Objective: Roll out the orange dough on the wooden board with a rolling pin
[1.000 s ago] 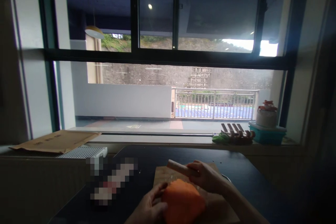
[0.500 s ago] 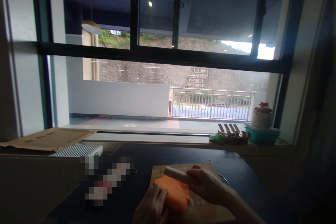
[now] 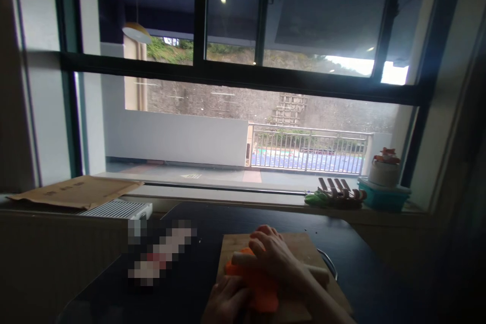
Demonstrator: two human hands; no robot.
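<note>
A flattened piece of orange dough lies on a wooden board. Across it rests a wooden rolling pin, tilted slightly down to the right. My right hand lies over the middle of the pin, palm on it and fingers reaching past its far side. At the dough's near left edge is my left hand, its fingers bent and closed on that edge; the fingertips are partly hidden.
The board sits on a dark table, with a metal handle at its right side. A blurred-out item lies to the left. On the windowsill are a teal box and a green item; a brown envelope lies at left.
My right hand has gone from gripping the pin's right part to lying over its middle. The pin now lies across the dough. My left hand stays at the dough's edge.
</note>
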